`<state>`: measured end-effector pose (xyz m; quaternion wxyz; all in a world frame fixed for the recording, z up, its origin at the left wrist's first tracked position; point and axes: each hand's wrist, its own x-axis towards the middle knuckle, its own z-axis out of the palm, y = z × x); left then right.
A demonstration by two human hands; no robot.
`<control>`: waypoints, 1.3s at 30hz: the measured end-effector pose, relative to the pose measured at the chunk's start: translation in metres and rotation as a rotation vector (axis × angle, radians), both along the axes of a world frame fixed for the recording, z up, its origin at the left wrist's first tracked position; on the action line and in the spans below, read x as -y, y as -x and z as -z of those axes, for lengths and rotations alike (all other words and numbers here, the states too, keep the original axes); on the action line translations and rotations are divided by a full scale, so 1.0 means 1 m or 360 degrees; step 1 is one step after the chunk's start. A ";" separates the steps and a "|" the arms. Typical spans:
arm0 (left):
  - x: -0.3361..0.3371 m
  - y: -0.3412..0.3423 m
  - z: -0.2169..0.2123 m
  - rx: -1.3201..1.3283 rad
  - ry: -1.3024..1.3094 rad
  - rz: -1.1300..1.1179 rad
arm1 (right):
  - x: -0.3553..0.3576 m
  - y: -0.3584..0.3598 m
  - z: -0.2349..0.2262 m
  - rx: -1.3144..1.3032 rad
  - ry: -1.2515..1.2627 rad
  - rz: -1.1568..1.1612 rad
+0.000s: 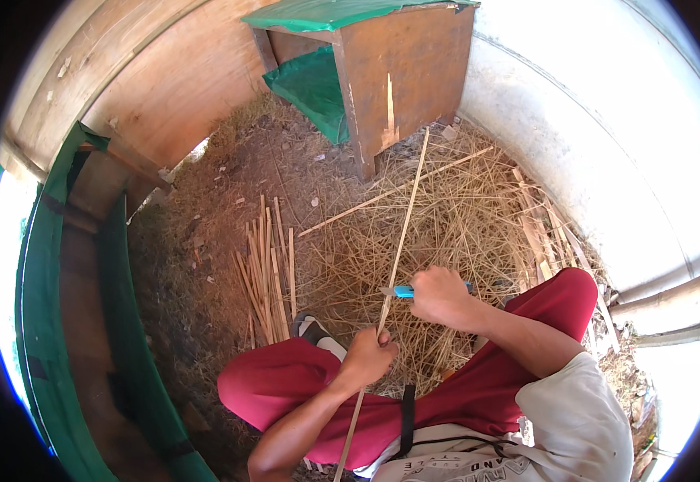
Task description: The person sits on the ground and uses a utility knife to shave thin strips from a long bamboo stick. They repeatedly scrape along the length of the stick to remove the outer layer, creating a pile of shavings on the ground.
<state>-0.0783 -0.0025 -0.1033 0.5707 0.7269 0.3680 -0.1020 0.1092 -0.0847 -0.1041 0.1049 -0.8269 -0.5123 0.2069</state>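
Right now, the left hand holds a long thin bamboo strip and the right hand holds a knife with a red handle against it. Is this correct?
Not quite: the knife handle is blue, not red, as the head view shows. The rest stands: the left hand holds the long thin bamboo strip, and the right hand holds the knife against it.

A dirt floor fills the middle of the frame, strewn on the right with dry straw and thin shavings. At the top stands a brown wooden cabinet draped with green tarp. A plywood wall runs across the upper left, a pale wall along the right. Green sheeting lines the left edge, where bright daylight glares in.
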 end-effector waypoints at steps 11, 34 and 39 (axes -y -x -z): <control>0.011 0.009 -0.002 -0.0136 -0.0153 0.0079 | -0.021 -0.032 0.039 0.0229 -0.0072 0.0211; 0.057 0.173 -0.086 -0.0529 0.0486 -0.0163 | 0.012 -0.149 0.109 0.0193 0.0218 0.0797; 0.052 0.164 -0.108 -0.0402 0.0641 -0.0438 | 0.004 -0.133 0.084 0.0030 0.0127 0.0820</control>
